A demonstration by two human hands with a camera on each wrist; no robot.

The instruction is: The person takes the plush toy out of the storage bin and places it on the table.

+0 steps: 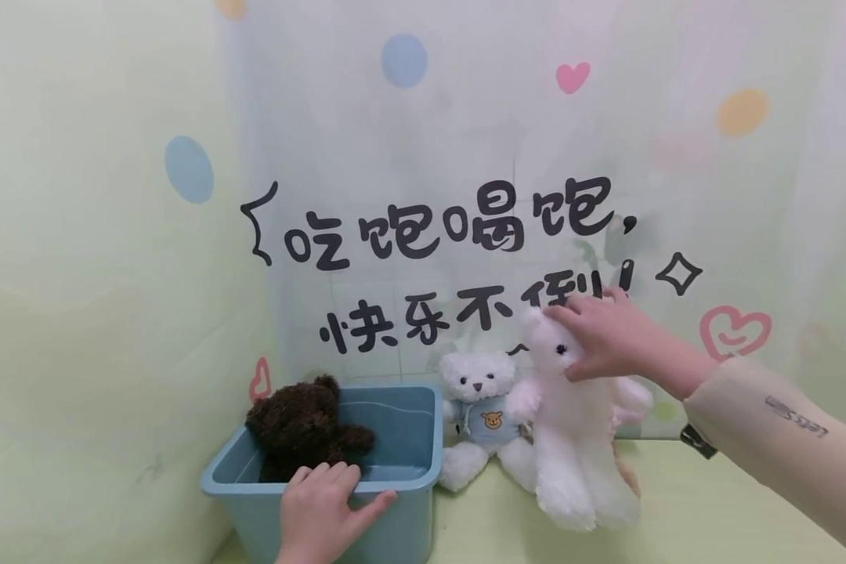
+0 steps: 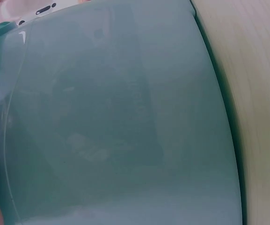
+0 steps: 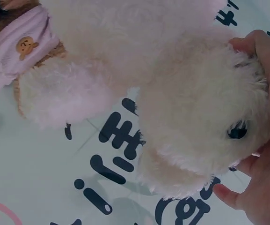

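Note:
A white plush toy with a black eye is held upright by its head, my right hand gripping it from above. In the right wrist view, thumb and fingers lie on either side of the plush toy's head. My left hand holds the near rim of a blue plastic bin, fingers over the edge and thumb stretched along the outside. Inside the bin, at the left, sits a dark brown teddy bear. The bin's wall fills most of the left wrist view.
A white teddy bear in a blue hoodie sits right of the bin, beside the held toy. Behind that toy is a brown plush in a pink top, mostly hidden in the head view. A printed cloth hangs behind the pale table.

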